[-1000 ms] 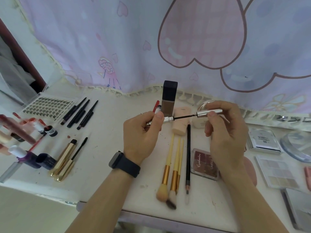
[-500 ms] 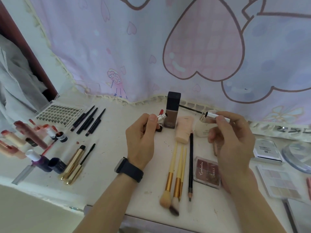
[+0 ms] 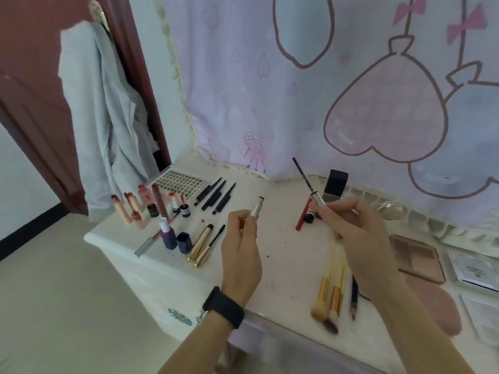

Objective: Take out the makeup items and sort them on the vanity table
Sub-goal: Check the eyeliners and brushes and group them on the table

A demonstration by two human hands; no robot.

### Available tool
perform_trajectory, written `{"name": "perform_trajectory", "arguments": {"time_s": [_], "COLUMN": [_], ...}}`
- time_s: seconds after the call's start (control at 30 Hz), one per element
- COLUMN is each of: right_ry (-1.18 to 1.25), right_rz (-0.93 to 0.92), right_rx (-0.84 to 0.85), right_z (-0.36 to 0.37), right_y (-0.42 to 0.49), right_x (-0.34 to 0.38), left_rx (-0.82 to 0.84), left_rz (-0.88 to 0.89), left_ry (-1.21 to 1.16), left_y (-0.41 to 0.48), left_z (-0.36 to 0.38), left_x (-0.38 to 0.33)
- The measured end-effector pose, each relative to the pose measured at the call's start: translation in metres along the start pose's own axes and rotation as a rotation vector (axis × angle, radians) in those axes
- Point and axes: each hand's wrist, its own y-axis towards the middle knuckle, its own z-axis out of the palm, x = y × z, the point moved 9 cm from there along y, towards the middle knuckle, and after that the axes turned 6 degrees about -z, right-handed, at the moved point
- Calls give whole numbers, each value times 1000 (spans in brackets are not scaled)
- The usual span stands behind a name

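Observation:
My left hand (image 3: 241, 255) grips a small silver tube (image 3: 256, 208), its open end pointing up, above the middle of the white vanity table (image 3: 283, 255). My right hand (image 3: 359, 238) pinches the silver cap of the matching wand (image 3: 306, 177), whose thin dark applicator points up and to the left. Tube and wand are apart. Gold makeup brushes (image 3: 330, 290) and a black pencil (image 3: 354, 298) lie under my right forearm.
Lip products (image 3: 140, 209), a purple bottle (image 3: 168, 234), gold mascara tubes (image 3: 201, 245), black pencils (image 3: 216, 195) and a lash tray (image 3: 179, 182) fill the table's left. A dark foundation bottle (image 3: 334, 184), red lipstick (image 3: 303, 217), palettes (image 3: 415, 257) sit right. The curtain (image 3: 324, 90) hangs behind.
The wand has come fully out of the tube and now tilts upward in my right hand. My left hand moved left with the tube. The camera turned left.

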Motion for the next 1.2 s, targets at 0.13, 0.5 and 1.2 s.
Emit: {"name": "perform_trajectory", "arguments": {"time_s": [0.13,0.5,1.2], "right_ry": [-195,-520,-669], "right_rz": [34,234,434], "right_rx": [98,240,386], "right_z": [52,134,174], "right_y": [13,61,66], "right_x": [-10,-74,-98], "left_rx": [-32,-243,-279], "left_rz": [10,-34,-88], "left_ry": [110,-98,-101], "left_y": [-2,2,3], "left_z": [-17,-45,-50], "left_x": [3,23,26]}}
